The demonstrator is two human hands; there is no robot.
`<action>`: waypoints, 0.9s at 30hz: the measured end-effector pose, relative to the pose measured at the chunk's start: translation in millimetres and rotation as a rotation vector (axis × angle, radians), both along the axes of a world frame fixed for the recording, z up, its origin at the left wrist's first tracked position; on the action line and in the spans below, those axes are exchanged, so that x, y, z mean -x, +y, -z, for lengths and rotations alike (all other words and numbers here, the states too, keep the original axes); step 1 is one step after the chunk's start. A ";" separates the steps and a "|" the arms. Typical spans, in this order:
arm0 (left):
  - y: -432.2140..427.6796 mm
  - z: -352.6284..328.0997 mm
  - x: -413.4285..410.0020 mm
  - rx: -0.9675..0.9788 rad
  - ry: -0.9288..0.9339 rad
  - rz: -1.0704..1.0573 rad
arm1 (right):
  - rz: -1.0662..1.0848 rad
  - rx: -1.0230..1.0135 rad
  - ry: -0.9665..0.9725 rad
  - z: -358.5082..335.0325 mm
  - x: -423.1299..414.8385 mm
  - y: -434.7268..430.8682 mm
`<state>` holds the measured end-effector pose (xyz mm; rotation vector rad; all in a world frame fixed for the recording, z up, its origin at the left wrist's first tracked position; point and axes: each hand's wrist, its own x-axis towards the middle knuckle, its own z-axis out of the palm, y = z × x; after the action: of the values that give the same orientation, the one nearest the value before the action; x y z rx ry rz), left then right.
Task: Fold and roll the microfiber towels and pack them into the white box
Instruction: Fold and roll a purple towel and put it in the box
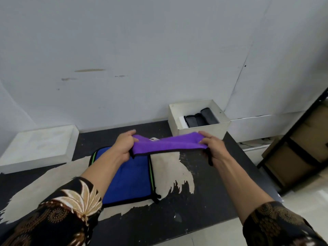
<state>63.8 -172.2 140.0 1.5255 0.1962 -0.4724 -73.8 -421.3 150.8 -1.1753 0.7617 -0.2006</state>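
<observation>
Folding is the current step: left hand [124, 145] and right hand [213, 148] each clamp a grip on one end of the purple towel [168, 143], stretched above the bench [204, 201] near the white box [204, 129]. The next move probably calls for laying it flat, then rolling.

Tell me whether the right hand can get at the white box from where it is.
Probably yes: the white box stands open just beyond the right hand, with nothing between. But that hand grips the purple towel, shared with the left hand.
</observation>
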 end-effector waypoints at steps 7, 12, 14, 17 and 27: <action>-54.8 -20.5 41.7 0.105 -0.224 -0.005 | 0.045 0.241 -0.197 -20.8 40.2 -63.7; -80.2 74.6 85.2 -0.095 -0.145 0.007 | -0.051 0.321 0.023 61.4 67.4 -97.3; -83.1 111.3 100.1 -0.246 -0.030 0.081 | -0.151 0.378 0.174 108.1 72.9 -107.3; -84.2 150.0 119.8 -0.322 0.183 0.182 | -0.329 0.404 0.378 159.6 82.5 -119.3; -98.0 165.3 154.3 -0.589 0.211 0.150 | -0.596 0.774 0.601 184.7 82.4 -150.6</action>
<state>-90.6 -270.2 -25.2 2.0741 0.4136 -0.7402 -156.2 -571.9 -33.9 -2.2007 0.8326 0.4174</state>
